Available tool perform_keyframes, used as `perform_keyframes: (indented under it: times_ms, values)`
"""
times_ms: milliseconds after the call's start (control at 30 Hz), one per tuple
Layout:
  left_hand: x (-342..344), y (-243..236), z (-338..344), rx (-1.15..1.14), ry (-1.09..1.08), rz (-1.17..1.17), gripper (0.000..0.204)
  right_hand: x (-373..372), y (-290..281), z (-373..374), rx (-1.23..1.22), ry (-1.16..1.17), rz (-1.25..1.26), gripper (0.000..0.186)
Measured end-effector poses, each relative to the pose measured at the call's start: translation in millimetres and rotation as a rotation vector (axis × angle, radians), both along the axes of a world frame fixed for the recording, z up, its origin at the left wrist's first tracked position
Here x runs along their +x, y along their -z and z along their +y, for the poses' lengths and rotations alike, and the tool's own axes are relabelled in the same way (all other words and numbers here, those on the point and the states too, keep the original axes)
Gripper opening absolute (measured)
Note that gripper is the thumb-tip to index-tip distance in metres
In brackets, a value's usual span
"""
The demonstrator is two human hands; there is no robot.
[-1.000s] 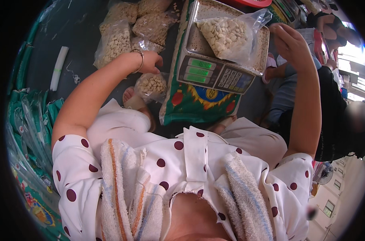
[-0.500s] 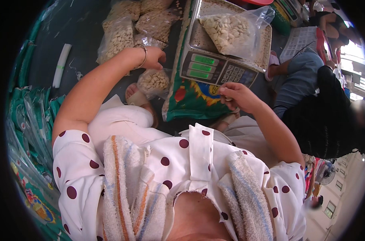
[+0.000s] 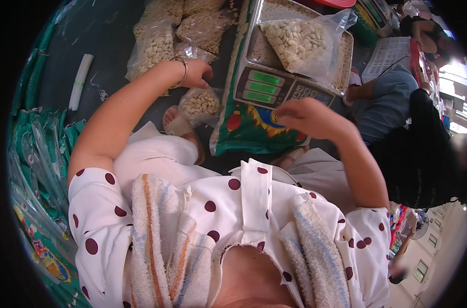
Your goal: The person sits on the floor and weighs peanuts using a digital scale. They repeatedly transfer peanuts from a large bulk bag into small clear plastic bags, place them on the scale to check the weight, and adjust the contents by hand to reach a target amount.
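Note:
My left hand, with a bracelet at its wrist, hangs with bent fingers and a gap at the thumb; nothing shows in it. Just below it lies a small open plastic bag of pale, bean-like pieces. My right hand is palm down, slightly smeared, over the lower keypad of a digital scale; its fingertips point left and anything under them is hidden. On the scale's metal tray lies a larger clear bag of the same pale pieces, its loose mouth toward the right.
Several filled clear bags stand at the back left. The scale rests on a green printed sack. A white roll lies on the dark floor. Green sacks line the left. Another person in black sits to the right near a white crate.
My right hand has turned palm down and come over the keypad; the small pale piece between its fingers no longer shows. The scale's display has changed. My left hand stays about where it was.

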State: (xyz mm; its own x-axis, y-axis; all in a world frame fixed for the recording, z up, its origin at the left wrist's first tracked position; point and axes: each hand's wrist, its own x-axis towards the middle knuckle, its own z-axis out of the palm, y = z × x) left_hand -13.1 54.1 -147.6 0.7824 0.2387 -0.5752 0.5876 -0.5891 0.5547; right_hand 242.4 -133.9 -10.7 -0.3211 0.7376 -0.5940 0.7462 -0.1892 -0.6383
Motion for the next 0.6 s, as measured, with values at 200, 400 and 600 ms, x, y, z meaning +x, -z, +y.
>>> perform_keyframes:
  times_ms: [200, 400, 600]
  values:
    - [13, -18, 5, 0.109, -0.076, -0.151, 0.041, 105, -60, -22, 0.277, 0.640, -0.214, 0.037]
    - [57, -59, -5, 0.278, -0.252, -0.630, 0.052, 97, -52, 30, 0.765, 0.206, -0.633, 0.094]
    - [99, -90, -26, 0.277, -0.194, -0.842, 0.054, 66, -20, 96, 0.917, -0.202, -0.588, 0.065]
